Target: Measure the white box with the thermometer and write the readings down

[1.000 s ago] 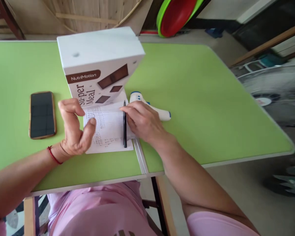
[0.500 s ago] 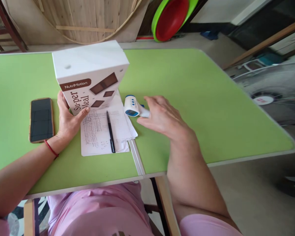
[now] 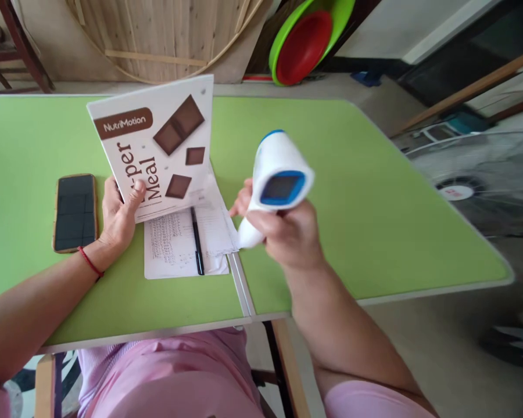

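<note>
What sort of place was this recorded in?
Probably a room in a home: a green table, a large fan beside it, and red and green basins beyond its far edge.

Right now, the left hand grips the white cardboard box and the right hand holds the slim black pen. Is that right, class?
No: the head view shows the right hand holding the white-and-blue, pistol-shaped device, not the pen. The left hand grips the box.

We grip NutriMotion box [image 3: 177, 130] at left edge with our left hand [image 3: 119, 217], thumb [image 3: 136, 195] across its front. Our right hand [image 3: 294, 235] holds white-blue thermometer [image 3: 272, 162] above green worktop [image 3: 375, 215], dark screen [image 3: 283, 187] toward us. Black pen [image 3: 196, 244] lies on written papers [image 3: 163, 252], near side of box. Phone [image 3: 75, 212] lies left of box. Red basin [image 3: 304, 49] at far side, fan [image 3: 457, 193] at right.
</note>
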`<state>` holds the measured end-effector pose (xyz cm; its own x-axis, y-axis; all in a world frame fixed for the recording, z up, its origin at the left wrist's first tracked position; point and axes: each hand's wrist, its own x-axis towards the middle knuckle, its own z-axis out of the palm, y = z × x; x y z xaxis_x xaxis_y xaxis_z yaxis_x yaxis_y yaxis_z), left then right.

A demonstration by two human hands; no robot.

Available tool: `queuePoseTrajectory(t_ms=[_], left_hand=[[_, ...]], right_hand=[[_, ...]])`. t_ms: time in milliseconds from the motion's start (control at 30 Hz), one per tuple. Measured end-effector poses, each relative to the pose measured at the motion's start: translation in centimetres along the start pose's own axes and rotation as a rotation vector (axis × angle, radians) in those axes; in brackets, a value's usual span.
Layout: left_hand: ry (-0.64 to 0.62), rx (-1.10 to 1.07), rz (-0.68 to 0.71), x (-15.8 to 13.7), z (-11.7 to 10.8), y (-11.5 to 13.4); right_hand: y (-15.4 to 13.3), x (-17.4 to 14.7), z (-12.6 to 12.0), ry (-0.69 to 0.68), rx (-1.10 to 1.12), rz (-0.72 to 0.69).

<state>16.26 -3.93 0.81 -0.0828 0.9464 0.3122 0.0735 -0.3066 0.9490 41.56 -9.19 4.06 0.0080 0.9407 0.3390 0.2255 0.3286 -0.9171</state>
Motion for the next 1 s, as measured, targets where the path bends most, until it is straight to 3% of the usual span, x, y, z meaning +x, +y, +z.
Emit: queuePoseTrajectory(t_ms=[100, 200, 333, 567, 1000], left_hand=[[-0.013, -0.024, -0.056, -0.3, 0.1, 0.7], [-0.032, 0.028, -0.088, -0.3, 0.0, 0.9], [-0.049, 0.077, -0.05, -0.2, 0.0, 1.2], [-0.065, 0.116, -0.031, -0.3, 0.0, 1.6], [-0.085, 0.138, -0.015, -0.3, 0.0, 1.4]], right_hand=[[-1.2, -2.1, 2.8, -0.272, 0.414, 0.099], [-1.3, -3.6, 4.7, -0.377, 0.519, 0.236], [-0.9, -3.7, 5.8, -0.392, 0.484, 0.28], [-0.2, -2.9, 6.4, -0.392, 0.442, 0.221], [-0.9, -2.8, 6.4, -0.35, 0.437, 0.394]])
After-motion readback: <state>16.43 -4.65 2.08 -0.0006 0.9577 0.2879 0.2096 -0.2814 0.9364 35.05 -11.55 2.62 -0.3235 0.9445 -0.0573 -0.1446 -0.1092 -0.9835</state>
